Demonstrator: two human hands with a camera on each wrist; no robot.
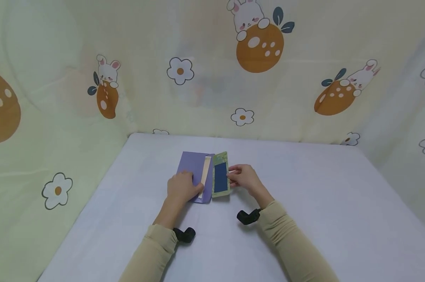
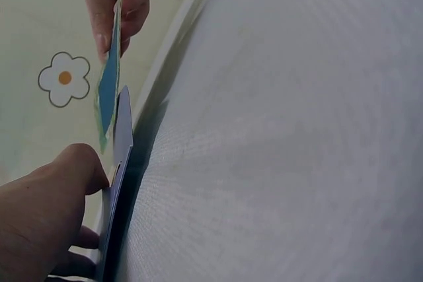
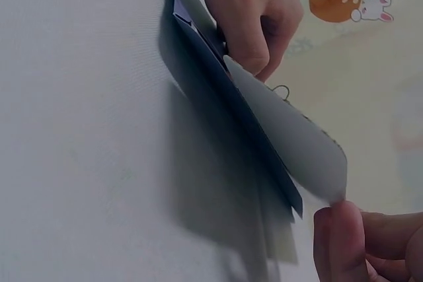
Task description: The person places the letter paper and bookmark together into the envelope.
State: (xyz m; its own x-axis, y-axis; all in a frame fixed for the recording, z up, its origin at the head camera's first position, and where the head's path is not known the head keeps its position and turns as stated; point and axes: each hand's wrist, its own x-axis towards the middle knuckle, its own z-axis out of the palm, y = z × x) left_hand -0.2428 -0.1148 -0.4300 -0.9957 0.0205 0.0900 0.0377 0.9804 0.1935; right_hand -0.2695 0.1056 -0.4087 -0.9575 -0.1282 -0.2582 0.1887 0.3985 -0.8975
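A flat purple folder point(image 1: 192, 160) lies near the table's middle, a narrow cream strip point(image 1: 207, 168) running along its right part. My left hand point(image 1: 180, 187) holds it from the near left side, thumb over the strip; its other fingertips are partly hidden in the head view. Just right of the folder, a green patterned card point(image 1: 220, 158) with a dark blue rectangle stands tilted up. Its right edge is pinched between the thumb and fingers of my right hand point(image 1: 245, 178). The card's plain pale back point(image 3: 284, 130) shows in the right wrist view, its lower edge close over the folder.
A white cloth covers the table point(image 1: 304, 188). Behind it and at the sides hang pale curtains point(image 1: 205, 113) printed with rabbits, orange fruit and flowers. Each wrist carries a small black device, one on the left point(image 1: 185, 235) and one on the right point(image 1: 248, 217).
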